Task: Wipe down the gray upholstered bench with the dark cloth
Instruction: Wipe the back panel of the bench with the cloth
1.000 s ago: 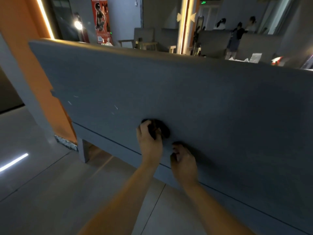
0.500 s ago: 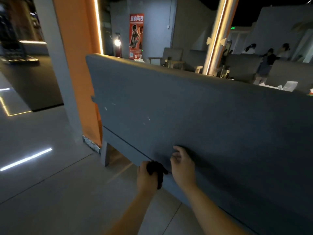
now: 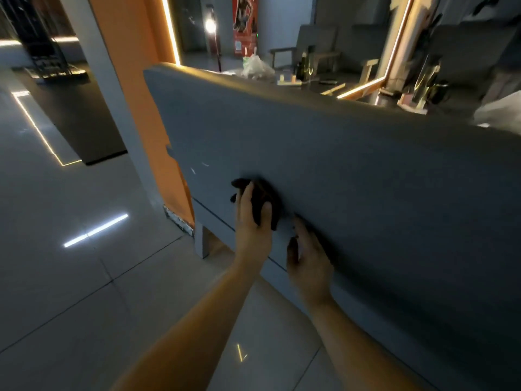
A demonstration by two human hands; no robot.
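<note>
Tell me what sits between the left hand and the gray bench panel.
In the head view, the dark cloth lies there: the left hand grips it, bunched, and holds it against the gray bench.

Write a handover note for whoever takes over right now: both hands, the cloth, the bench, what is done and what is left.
The left hand grips the dark crumpled cloth and presses it on the back panel of the gray upholstered bench, near the panel's left end, just above the seam.
The right hand rests open on the panel beside it and holds nothing.
Done: the pictures cannot show it, as the fabric has no wipe marks.
Left: the pale specks up and left of the cloth, then probably the long stretch of panel to the right.
</note>
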